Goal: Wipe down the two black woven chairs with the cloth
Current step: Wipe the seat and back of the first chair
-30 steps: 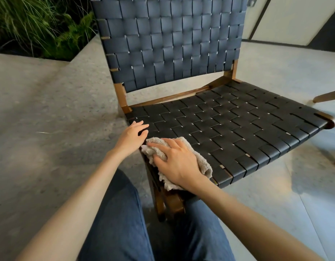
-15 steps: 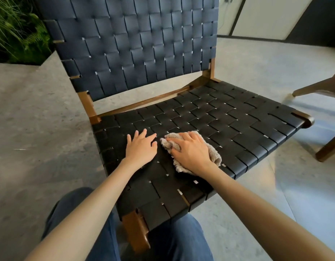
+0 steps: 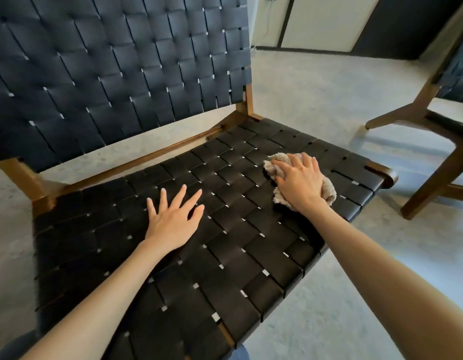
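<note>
A black woven chair (image 3: 240,250) with a wooden frame fills the view, its backrest (image 3: 116,63) rising at the upper left. My left hand (image 3: 174,219) lies flat on the middle of the seat with fingers spread. My right hand (image 3: 300,183) presses a bunched beige cloth (image 3: 329,190) onto the seat near its right edge; the fingers lie over the cloth. A second chair (image 3: 438,126) shows at the far right, only its wooden legs and a bit of dark weave visible.
Grey speckled floor (image 3: 316,105) surrounds the chairs. A pale wall with dark panels and a cable (image 3: 329,19) stands at the back. My blue-trousered knee (image 3: 240,353) peeks out below the seat's front corner.
My right hand has slid the cloth from the seat's middle toward its right side. My left hand has stayed flat on the seat with fingers spread wider. The view has come closer to the chair.
</note>
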`<state>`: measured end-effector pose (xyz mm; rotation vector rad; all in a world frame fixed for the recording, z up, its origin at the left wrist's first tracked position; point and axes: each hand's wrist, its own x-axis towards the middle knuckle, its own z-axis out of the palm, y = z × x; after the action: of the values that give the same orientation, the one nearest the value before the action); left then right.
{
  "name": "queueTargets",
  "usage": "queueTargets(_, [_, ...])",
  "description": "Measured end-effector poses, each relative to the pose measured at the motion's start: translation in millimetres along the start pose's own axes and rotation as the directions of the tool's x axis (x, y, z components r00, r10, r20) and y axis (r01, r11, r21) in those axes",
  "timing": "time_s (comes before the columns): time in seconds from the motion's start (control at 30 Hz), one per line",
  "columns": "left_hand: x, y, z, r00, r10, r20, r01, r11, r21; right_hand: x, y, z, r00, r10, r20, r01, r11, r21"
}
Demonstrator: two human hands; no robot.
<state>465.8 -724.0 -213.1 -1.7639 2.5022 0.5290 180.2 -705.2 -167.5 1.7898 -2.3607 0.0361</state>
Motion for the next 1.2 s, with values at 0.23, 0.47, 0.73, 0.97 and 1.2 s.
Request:
queueTargets(0.23, [29,4,7,0.998,0.037,-0.060,-0.037,0.999,0.002,44,39,3,0.978,0.208,-0.030,-0.209,0.977,-0.049])
queueTargets(0.47, [41,-1,12,0.994,0.045,-0.096,-0.047,0.999,-0.017,82,27,14,0.985,0.173,-0.019,-0.172,0.984,0.052])
queueTargets(0.73, [42,-2,15,0.992,0.049,-0.118,-0.050,0.999,-0.011,106,6,27,0.999,-0.032,-0.026,0.035,0.991,0.128])
queueTargets(0.97, [36,0,5,0.994,0.066,-0.084,-0.068,0.997,-0.023,83,-12,32,0.991,-0.131,-0.032,0.134,0.963,0.233])
queueTargets(1.2, [-5,-40,-17,0.993,0.122,0.006,-0.121,0.991,-0.060,28,-74,26,0.976,-0.218,0.002,0.192,0.863,0.467])
